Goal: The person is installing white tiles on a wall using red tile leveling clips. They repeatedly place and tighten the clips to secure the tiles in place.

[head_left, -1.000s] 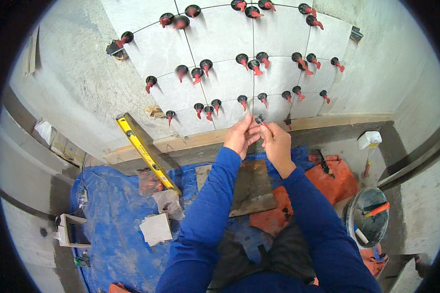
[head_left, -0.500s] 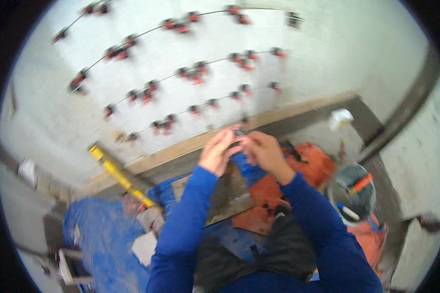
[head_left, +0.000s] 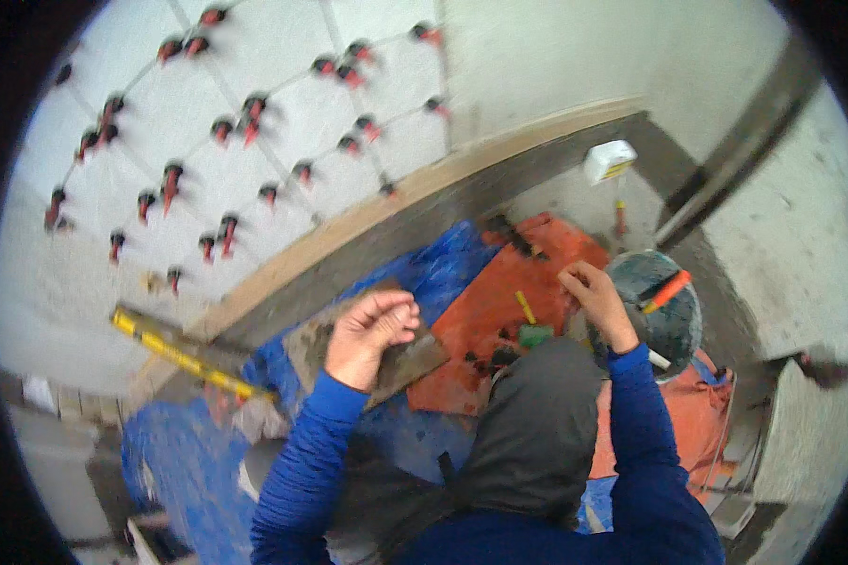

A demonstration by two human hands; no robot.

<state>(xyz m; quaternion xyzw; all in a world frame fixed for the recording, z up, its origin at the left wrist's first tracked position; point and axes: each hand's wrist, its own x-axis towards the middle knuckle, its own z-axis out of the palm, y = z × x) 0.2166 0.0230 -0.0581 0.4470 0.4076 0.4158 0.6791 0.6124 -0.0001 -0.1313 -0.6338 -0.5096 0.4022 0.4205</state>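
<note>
My left hand [head_left: 372, 334] is raised over a dusty flat board [head_left: 422, 365], its fingers curled in and the thumb pressed against them. Whatever it holds, if anything, is too small to make out. Farther right, my right hand [head_left: 601, 303] hovers over the orange sheet [head_left: 471, 325], beside the bucket's rim. Its fingers are bent but apart, and nothing shows in them. Small dark pieces [head_left: 504, 356] lie on the orange sheet near my knee, close to a green block [head_left: 535, 335] and a yellow-handled tool [head_left: 525, 306].
White wall tiles carry several black-and-red levelling caps [head_left: 252, 115] along their joints. A wooden batten [head_left: 499, 151] runs below. A grey bucket [head_left: 683, 325] holds an orange-handled tool [head_left: 667, 291]. A yellow spirit level [head_left: 184, 358], blue sheeting [head_left: 184, 452] and a white box [head_left: 610, 161] lie around.
My hands were together in front of the wall with a small dark piece between them; now they are apart, the right one over the orange sheet. The view has swung right.
</note>
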